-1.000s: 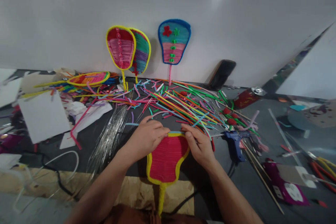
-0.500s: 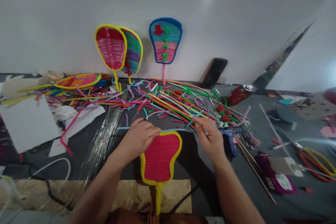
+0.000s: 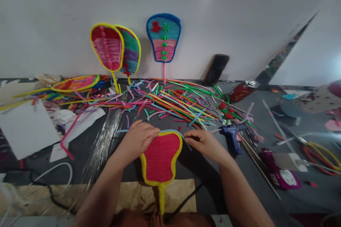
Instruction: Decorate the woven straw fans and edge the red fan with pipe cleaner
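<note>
The red fan (image 3: 161,158) with a yellow rim is in front of the person at the middle of the table's (image 3: 282,207) near edge, its yellow handle pointing down toward the person's body and passing over a brown board (image 3: 183,195) along that edge. A blue pipe cleaner (image 3: 170,131) runs along the top of the fan. The left hand (image 3: 140,138) is closed, thumb and fingers pinching the pipe cleaner against the upper left of the rim, with one end poking out past the knuckles. The right hand (image 3: 204,143), fingers curled, grips the same pipe cleaner between thumb and fingertips just beside the upper right of the rim, where it bends downward. Beyond the hands, a loose pile of colored pipe cleaners (image 3: 183,103) spreads toward the far edge. There, a pink fan (image 3: 108,48), a green and purple fan (image 3: 131,51) partly behind it, and a blue-rimmed fan (image 3: 163,37) lean on the wall (image 3: 197,17), as does a phone (image 3: 217,69). A red can (image 3: 242,91) lies tipped near the far edge, to the right. A blue glue gun (image 3: 232,138) lies near the right hand; scissors (image 3: 322,156) lie toward the table's right edge.
</note>
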`<state>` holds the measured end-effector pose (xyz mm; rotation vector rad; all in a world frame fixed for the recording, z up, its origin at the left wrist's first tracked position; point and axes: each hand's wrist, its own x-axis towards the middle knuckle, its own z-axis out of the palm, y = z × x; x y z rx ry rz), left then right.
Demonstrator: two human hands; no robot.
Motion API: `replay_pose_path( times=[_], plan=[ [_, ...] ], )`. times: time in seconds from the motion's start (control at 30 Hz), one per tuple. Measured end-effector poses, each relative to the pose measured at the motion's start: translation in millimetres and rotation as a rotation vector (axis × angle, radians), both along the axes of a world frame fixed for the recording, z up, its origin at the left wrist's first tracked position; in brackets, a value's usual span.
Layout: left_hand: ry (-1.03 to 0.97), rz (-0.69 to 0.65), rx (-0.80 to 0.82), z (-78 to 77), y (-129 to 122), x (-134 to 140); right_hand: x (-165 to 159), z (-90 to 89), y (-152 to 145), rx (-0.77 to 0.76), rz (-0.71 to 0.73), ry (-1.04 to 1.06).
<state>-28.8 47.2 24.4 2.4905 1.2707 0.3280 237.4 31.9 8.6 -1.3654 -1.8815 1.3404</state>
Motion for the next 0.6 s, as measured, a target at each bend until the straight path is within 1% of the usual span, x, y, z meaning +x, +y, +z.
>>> replay_pose_path(
  times=[0.17,0.23,0.3,0.43,0.6],
  plan=[
    [-0.014,0.027,-0.019,-1.2,0,-3,-8,-4.0,0,-0.364,-0.032,0.217],
    [-0.016,0.038,-0.030,-1.6,0,-4,-10,-6.8,0,-0.453,-0.055,0.290],
    [-0.017,0.042,-0.032,-2.0,0,-4,-12,-9.5,0,-0.500,-0.072,0.350],
    [-0.005,0.037,-0.025,-2.3,0,-6,-15,-12.8,-2,-0.544,-0.098,0.454],
    [0.011,0.033,-0.006,-2.3,0,-6,-17,-14.0,-2,-0.568,-0.114,0.508]
  ],
)
